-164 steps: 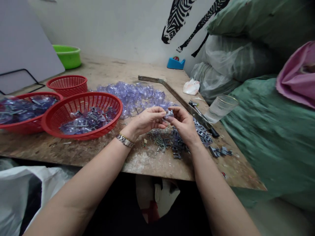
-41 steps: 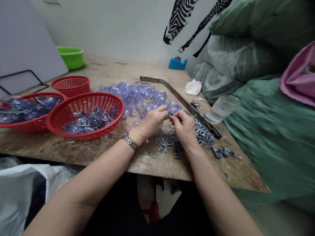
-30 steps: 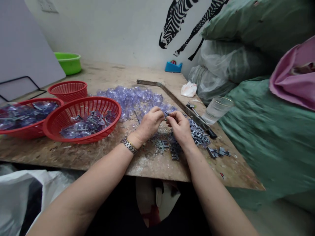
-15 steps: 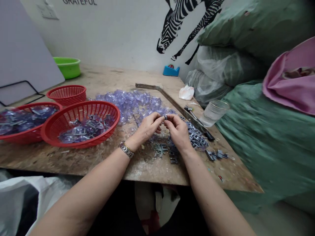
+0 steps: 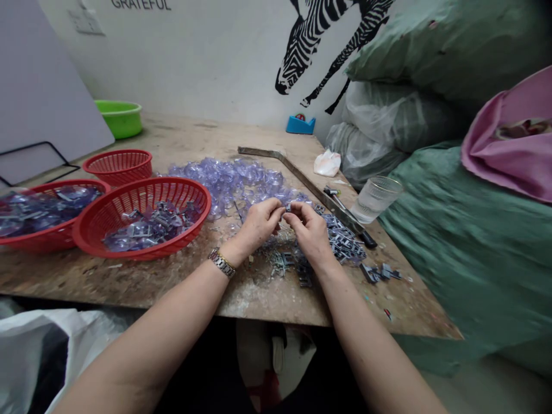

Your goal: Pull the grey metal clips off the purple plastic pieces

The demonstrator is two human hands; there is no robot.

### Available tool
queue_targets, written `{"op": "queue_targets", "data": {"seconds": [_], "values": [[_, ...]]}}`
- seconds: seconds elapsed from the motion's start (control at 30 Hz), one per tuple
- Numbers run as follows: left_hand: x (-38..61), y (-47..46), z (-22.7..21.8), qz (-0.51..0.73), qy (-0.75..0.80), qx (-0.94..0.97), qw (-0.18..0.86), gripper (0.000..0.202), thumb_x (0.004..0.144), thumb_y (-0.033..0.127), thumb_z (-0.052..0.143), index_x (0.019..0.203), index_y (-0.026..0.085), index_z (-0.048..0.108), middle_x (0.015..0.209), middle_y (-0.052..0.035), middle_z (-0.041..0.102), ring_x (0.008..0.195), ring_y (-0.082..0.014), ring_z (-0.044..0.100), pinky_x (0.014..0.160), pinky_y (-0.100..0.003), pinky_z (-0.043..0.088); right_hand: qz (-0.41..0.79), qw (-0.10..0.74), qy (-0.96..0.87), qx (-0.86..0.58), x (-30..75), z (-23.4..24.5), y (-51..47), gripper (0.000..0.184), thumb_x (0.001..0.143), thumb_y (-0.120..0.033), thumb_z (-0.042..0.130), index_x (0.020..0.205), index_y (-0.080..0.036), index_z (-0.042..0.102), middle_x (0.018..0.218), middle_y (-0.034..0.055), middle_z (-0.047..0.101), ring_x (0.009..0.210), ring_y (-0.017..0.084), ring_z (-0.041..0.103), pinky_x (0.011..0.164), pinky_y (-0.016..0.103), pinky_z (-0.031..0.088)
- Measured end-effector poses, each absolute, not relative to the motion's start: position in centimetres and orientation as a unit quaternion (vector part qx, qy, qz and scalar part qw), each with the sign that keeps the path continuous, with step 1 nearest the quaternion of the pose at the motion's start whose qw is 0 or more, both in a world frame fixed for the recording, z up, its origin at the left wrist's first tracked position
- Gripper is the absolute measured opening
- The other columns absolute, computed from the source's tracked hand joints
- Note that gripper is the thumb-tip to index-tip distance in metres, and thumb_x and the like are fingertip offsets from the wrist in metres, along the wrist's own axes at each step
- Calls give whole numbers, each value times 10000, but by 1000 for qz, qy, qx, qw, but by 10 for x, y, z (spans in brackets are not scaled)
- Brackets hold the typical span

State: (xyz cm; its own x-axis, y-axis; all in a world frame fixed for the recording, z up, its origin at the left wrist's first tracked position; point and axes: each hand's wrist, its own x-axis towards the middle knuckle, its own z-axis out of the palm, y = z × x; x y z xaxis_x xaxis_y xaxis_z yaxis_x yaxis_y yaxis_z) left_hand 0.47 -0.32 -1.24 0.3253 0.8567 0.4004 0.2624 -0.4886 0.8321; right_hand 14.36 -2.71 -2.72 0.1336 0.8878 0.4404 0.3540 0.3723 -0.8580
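My left hand [image 5: 257, 225] and my right hand [image 5: 309, 232] meet fingertip to fingertip over the wooden table [image 5: 181, 144], both pinched on one small clear plastic piece with a metal clip [image 5: 288, 207]. A watch sits on my left wrist. Behind my hands lies a heap of clear violet plastic pieces [image 5: 235, 179]. Under and right of my right hand lie several grey metal clips [image 5: 342, 244]. The nearest red basket [image 5: 142, 218] to the left holds assembled pieces.
Two more red baskets [image 5: 117, 165] stand at the left, one filled [image 5: 38, 207]. A glass of water [image 5: 374, 198], a bent metal bar [image 5: 302, 175], a green bowl [image 5: 118, 117], a blue tape dispenser [image 5: 301, 123] and stuffed sacks [image 5: 452, 230] at the right surround the work spot.
Both hands stayed together on the small piece, shifting slightly lower toward the table. The view tilted up a little, showing more of the wall.
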Motion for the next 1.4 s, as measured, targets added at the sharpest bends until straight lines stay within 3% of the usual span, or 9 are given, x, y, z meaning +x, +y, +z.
{"op": "queue_targets", "data": {"seconds": [0.3,0.6,0.87,1.07,1.4], "values": [[6,-4,-14,398,381,755,355,219,918,227,412,703,190,436,559,43,504,488,-99,517,501,-212,381,225,548,-633,-498,146,-25,-28,208,780,-376,600,866,-194,651,806,20,669,760,175,599,759,319,464],[3,-1,-18,416,359,768,330,250,935,240,428,690,190,438,572,36,506,520,-91,482,531,-212,370,299,578,-586,-483,145,-24,-29,190,742,-382,625,814,-207,611,704,-30,591,660,128,538,654,273,464],[7,-3,-20,422,342,798,263,280,926,197,453,650,191,409,602,28,482,569,-100,453,579,-236,362,393,577,-542,-468,154,-24,-23,321,705,-510,679,713,-206,577,614,-36,572,590,111,548,617,258,487],[3,-5,-14,424,349,776,312,263,923,219,431,662,195,409,598,26,485,568,-101,460,570,-232,366,393,573,-551,-463,152,-23,-24,302,669,-448,725,796,-206,598,700,-28,620,644,123,590,688,305,524],[0,-6,-13,421,308,775,357,273,932,234,419,664,186,420,615,26,479,535,-77,458,529,-212,379,385,611,-523,-453,145,-19,-28,252,612,-358,748,735,-205,590,653,-50,590,608,110,557,644,273,497]]}}
